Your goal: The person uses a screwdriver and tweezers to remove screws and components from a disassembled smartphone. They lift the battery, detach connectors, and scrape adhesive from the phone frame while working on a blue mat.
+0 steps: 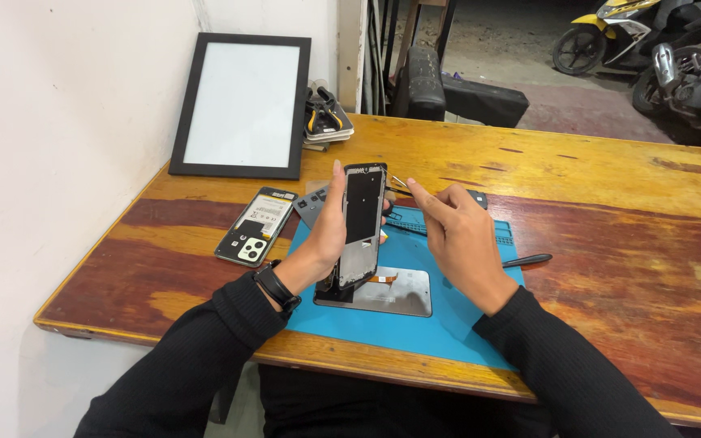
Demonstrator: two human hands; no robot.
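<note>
Left hand (pixel 328 231): wrapped round the left edge of a phone frame (pixel 363 223), fingers closed on it, holding it upright and tilted slightly, its lower end down by the screen panel.
Right hand (pixel 458 235): just right of the frame, fingers pinched narrow on thin tweezers (pixel 400 182); the metal tip sits at the frame's upper right corner. I cannot tell whether the tip touches it.
Phone frame: dark, a long black rectangle in its middle, standing over the near-left part of the blue mat (pixel 448 316).
Screen panel (pixel 387 290): flat on the mat, grey and glossy, just beneath the frame; an orange ribbon shows between the two.
Back cover (pixel 255 226): lying on the wooden table (pixel 610 203), left of the mat, camera cutouts at its near end.
Black stylus tool (pixel 526 260): on the table at the mat's right edge, apart from the right hand.
Framed white panel (pixel 241 105): leaning on the wall at the far left.
Pile of clamps (pixel 326 122): just right of that panel.
Wrist: a black band on the left one, dark sleeves on both arms.
</note>
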